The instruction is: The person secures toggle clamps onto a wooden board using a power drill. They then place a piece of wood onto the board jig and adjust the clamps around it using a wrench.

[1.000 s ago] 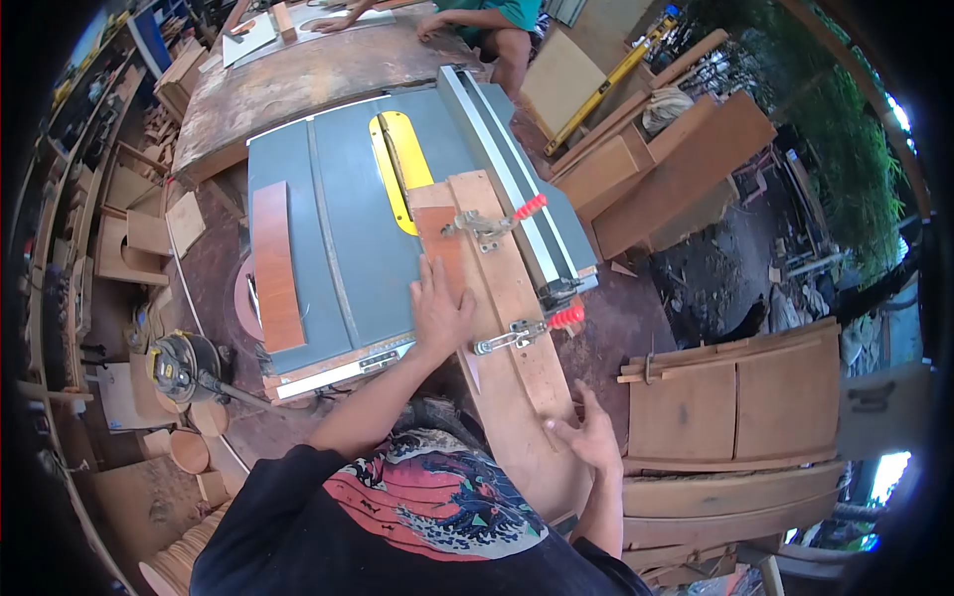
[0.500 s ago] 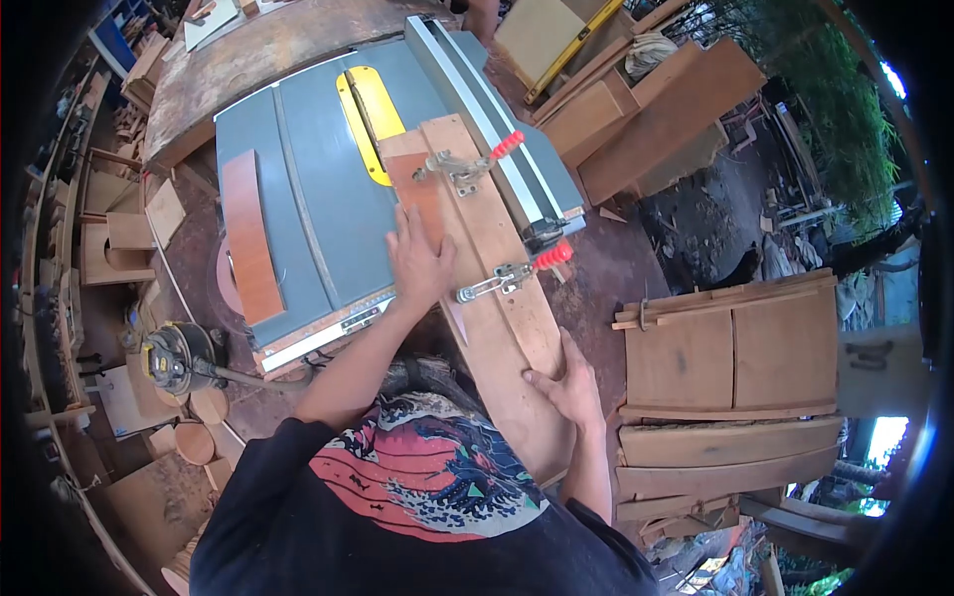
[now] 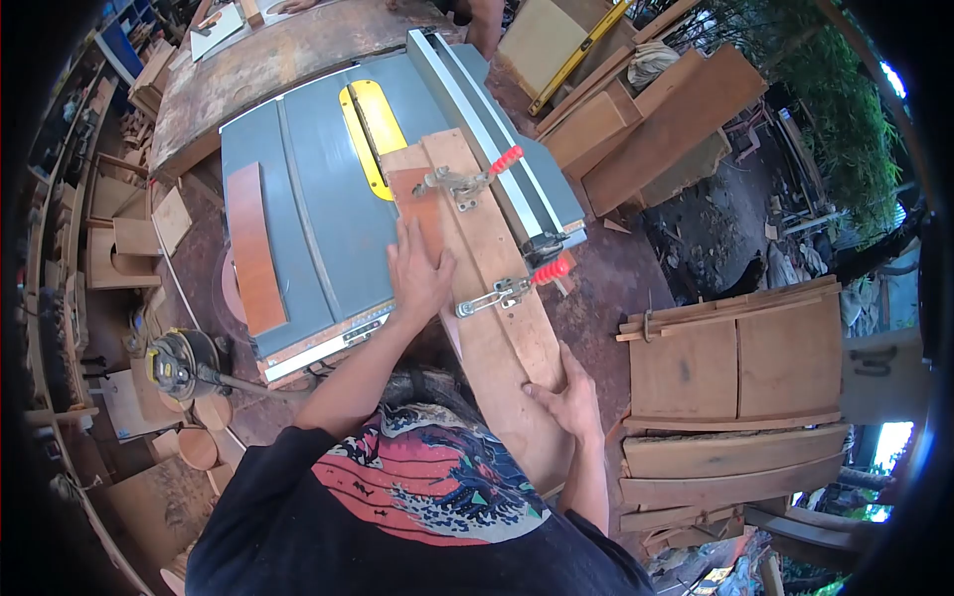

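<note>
A long pale plywood sled [image 3: 507, 363] lies slantwise along the right side of a grey table saw [image 3: 328, 189]. Two toggle clamps are fixed on it, one far [image 3: 465, 185] and one near [image 3: 507, 293], each with a red handle. Under the far clamp is a reddish-brown wood piece [image 3: 421, 217]. My left hand [image 3: 419, 278] lies against this piece and the sled's left edge, fingers stretched forward and thumb apart. At the near end, my right hand [image 3: 569, 399] grips the sled's right edge, thumb on top. Its other fingers are mostly hidden.
A yellow insert plate [image 3: 374, 139] surrounds the blade slot, beside the metal fence [image 3: 487, 139]. One curved reddish board [image 3: 255, 248] lies on the saw's left side. Wooden panels [image 3: 735, 368] stand at right, and a vacuum [image 3: 181, 363] at left. Another person's arm [image 3: 485, 25] shows beyond the saw.
The whole view has shifted slightly, so everything appears a little lower. Both hands keep their places on the wood, and the sled shows no clear movement against the saw.
</note>
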Motion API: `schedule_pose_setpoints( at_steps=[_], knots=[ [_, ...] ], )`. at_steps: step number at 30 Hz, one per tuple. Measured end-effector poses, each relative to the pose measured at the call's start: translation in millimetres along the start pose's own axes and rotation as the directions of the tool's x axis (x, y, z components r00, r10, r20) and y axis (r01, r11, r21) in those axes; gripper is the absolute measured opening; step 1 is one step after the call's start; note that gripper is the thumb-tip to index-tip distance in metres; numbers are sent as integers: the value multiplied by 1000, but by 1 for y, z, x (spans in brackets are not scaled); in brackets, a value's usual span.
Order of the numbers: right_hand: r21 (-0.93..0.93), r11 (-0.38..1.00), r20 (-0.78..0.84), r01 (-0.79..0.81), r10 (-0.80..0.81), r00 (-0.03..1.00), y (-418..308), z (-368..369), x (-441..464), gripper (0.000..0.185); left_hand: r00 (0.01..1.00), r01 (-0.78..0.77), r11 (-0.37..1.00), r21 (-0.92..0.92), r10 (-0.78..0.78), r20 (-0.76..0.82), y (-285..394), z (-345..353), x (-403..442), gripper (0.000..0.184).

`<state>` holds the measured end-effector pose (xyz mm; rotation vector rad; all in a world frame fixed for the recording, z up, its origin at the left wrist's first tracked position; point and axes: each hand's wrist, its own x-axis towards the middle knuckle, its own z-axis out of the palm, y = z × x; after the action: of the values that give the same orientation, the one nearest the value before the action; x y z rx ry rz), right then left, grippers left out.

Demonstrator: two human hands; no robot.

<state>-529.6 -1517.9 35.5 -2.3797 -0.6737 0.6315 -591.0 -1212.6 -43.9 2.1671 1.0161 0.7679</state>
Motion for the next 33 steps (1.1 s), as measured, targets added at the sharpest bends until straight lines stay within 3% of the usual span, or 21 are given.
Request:
schedule_pose_setpoints(
  at_steps=[7, 10, 15, 16, 19, 22, 24, 26, 29, 31, 33],
  knots=[
    [44, 999, -8, 29, -28, 1000, 4, 1, 3, 96, 993, -102, 994, 26, 103, -48, -17, 12, 0, 83],
    [42, 999, -15, -8, 8, 1000, 2, 0, -3, 96, 999, -40, 999, 34, 41, -35, -9, 10, -1, 81],
    [44, 999, -23, -1, 2, 1000, -2, -2, 0, 94, 987, 156, 977, -148, -148, 68, 21, -38, 1, 75],
    [68, 998, -19, 17, -16, 1000, -1, -2, 0, 93, 979, 202, 965, -165, -195, 57, 19, -54, -5, 74],
    [100, 995, 7, 16, -17, 1000, -9, -1, 3, 91, 989, 99, 979, -180, -118, -94, -19, -98, -35, 73],
    [119, 993, 24, 8, -11, 1000, -9, 1, 3, 89, 957, 157, 974, -162, -190, -219, -62, -141, -7, 73],
    [95, 995, 46, -40, 36, 998, -4, 2, 2, 90, 939, 241, 948, -206, -282, -198, -71, -163, 37, 71],
    [86, 995, 47, -56, 53, 998, -10, 3, 4, 91, 933, 259, 960, -111, -278, -229, -111, -153, 83, 76],
    [76, 997, 29, -35, 32, 999, -24, 0, 0, 94, 894, 235, 970, 69, -187, -407, -174, -131, 127, 84],
    [40, 999, 15, -21, 20, 1000, -31, -2, -3, 95, 891, 217, 937, 273, -76, -447, -164, -169, 116, 89],
    [21, 999, -11, -25, 25, 1000, -21, 2, -3, 95, 915, 369, 846, 384, -258, -311, -160, -203, 96, 83]
  ],
)
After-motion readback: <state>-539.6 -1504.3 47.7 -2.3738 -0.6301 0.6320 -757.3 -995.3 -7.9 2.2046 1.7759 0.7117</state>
